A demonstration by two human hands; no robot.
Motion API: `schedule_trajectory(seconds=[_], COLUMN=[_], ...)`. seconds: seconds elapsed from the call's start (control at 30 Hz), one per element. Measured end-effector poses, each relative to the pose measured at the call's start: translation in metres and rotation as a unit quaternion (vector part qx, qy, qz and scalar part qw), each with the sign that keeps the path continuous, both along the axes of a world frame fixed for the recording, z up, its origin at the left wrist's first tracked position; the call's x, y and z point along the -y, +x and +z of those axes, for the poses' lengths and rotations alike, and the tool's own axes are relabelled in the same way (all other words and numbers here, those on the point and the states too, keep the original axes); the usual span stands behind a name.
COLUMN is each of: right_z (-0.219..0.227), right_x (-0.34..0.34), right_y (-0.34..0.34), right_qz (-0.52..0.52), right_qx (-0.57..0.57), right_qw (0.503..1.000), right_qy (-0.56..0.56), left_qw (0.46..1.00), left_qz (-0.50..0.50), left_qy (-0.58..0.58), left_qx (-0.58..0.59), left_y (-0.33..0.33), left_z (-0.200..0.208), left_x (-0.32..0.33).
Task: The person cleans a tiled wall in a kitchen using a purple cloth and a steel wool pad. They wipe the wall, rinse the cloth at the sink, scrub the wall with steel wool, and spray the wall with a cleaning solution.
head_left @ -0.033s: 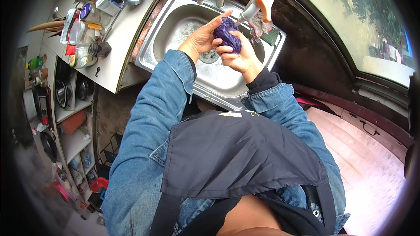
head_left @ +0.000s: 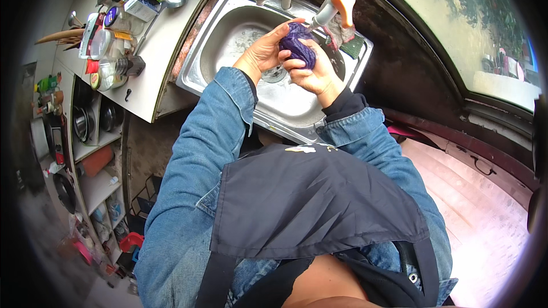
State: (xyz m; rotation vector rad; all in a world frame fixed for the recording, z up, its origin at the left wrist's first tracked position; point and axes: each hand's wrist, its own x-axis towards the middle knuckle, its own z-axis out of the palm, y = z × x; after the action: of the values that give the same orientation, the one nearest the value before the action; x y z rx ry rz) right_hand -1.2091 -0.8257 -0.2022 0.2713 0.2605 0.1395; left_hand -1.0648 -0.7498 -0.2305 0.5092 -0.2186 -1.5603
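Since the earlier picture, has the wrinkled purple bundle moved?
No, not visibly: the wrinkled purple bundle stays just lower-left of the spout on the right white-and-orange tap.

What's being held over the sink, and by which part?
A purple bundle: the right hand clasps its lower part, while the left hand lies against its upper left side.

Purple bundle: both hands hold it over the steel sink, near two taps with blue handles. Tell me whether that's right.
The handle colour is wrong: the head view shows orange handles on the taps. The left hand and right hand hold the purple bundle over the steel sink.
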Motion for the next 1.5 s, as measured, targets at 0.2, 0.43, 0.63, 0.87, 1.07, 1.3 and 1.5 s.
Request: schedule_trajectory(seconds=[0.2, 0.43, 0.63, 0.87, 1.07, 1.3, 1.5], right_z=[0.012, -0.066, -0.078, -0.123, -0.18, -0.205, -0.118], right_x=[-0.001, -0.005, -0.003, 0.022, 0.008, 0.012, -0.001], right_y=[-0.01, 0.006, 0.006, -0.009, 0.007, 0.007, 0.016], right_qz=[0.081, 0.106, 0.0, 0.198, 0.207, 0.018, -0.007], right_qx=[-0.138, -0.156, -0.091, -0.227, -0.17, -0.324, -0.268], right_qw=[0.875, 0.33, 0.133, 0.143, 0.167, 0.684, 0.892], right_qy=[-0.457, -0.925, -0.987, -0.943, -0.949, -0.653, -0.364], left_qw=[0.962, 0.825, 0.844, 0.856, 0.794, 0.757, 0.605], left_qz=[0.016, 0.111, 0.254, 0.24, 0.244, 0.209, 0.188], left_qy=[0.124, 0.24, 0.413, 0.332, 0.39, 0.275, 0.148], left_qx=[0.244, 0.499, 0.23, 0.315, 0.397, 0.554, 0.76], left_y=[-0.006, -0.029, -0.027, 0.041, 0.037, 0.023, -0.01], left_z=[0.018, -0.03, -0.044, -0.034, -0.035, -0.002, 0.123], left_x=[0.009, 0.028, 0.024, -0.063, -0.104, -0.095, -0.032])
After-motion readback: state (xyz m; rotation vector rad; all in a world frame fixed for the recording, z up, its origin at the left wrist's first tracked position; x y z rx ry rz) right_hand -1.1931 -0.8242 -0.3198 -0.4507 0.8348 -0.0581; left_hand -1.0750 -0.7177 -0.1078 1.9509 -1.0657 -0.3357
